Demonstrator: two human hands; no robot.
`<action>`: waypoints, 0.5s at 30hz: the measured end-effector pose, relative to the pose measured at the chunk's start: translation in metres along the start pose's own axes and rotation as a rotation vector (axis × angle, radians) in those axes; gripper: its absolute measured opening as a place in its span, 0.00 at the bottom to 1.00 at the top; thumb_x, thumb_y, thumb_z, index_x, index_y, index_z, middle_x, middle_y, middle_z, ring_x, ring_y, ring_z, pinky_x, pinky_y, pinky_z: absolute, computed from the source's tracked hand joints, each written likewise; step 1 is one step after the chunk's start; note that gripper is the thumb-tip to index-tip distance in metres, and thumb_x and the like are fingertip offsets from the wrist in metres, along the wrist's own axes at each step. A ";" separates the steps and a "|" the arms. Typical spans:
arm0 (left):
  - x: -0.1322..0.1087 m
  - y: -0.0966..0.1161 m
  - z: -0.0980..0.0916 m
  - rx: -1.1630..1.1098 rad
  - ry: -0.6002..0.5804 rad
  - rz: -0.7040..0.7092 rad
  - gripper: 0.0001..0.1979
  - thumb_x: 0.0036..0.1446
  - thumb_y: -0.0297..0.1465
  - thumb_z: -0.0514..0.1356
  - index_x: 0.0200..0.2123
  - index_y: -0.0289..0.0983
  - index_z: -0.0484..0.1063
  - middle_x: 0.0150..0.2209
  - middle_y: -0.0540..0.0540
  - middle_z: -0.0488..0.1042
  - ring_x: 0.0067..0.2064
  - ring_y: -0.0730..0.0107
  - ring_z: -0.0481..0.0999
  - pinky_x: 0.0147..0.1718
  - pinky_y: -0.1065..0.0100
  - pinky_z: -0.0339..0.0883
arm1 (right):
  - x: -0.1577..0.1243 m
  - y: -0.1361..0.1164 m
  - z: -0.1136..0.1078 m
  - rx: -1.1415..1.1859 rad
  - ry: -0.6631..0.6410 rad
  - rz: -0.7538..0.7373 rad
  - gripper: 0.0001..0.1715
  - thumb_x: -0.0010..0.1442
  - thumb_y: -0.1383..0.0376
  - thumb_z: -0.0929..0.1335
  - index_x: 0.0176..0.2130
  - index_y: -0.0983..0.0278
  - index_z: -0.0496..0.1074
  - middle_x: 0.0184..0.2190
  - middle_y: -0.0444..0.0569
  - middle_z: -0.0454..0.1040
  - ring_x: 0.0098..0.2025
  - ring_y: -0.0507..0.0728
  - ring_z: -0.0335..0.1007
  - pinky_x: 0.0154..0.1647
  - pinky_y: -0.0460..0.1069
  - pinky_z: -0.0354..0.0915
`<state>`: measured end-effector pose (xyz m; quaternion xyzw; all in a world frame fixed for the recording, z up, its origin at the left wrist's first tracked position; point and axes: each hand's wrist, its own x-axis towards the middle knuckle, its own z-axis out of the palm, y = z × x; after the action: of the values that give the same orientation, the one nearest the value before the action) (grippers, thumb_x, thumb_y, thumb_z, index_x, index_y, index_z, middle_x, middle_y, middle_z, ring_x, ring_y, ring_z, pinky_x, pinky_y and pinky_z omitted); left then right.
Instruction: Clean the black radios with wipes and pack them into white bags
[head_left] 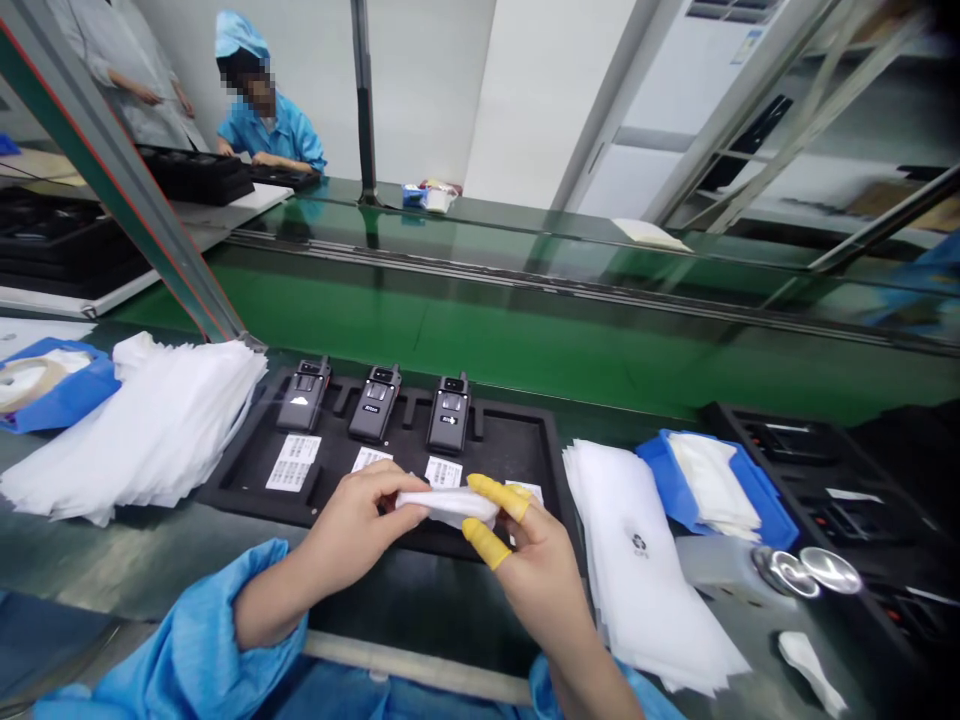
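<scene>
Left grip (352,525) and right grip (536,560) clamped on white bundle (448,504), its inside unseen, one label (371,457) partly hidden

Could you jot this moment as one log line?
left hand: pinching white bundle | right hand: pinching same bundle, yellow finger covers | tray: three handheld devices, barcode labels | beside tray: white stack

The white packet (448,504) was located just below the centre of the frame, raised clear of the surface beneath. Its covering was thin, soft and slightly translucent, with creases along the near edge; any contents were hidden. The packet was oriented lengthwise across the frame, roughly level, narrow edge toward the viewer. Its left end was pinched in the left hand (352,528), its right end in the right hand (538,565).
</scene>
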<state>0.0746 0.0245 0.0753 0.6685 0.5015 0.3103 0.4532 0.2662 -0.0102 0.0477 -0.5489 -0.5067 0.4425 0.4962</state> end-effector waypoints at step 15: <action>0.003 -0.003 0.006 -0.633 -0.089 -0.366 0.22 0.43 0.49 0.65 0.26 0.33 0.70 0.20 0.50 0.70 0.23 0.73 0.70 0.28 0.68 0.66 | 0.012 0.005 0.010 0.569 -0.031 0.320 0.17 0.46 0.53 0.74 0.33 0.60 0.72 0.33 0.47 0.76 0.35 0.56 0.72 0.33 0.49 0.68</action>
<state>0.0794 0.0260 0.0703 0.4069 0.4718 0.3345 0.7071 0.2581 0.0024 0.0417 -0.4539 -0.2774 0.6471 0.5462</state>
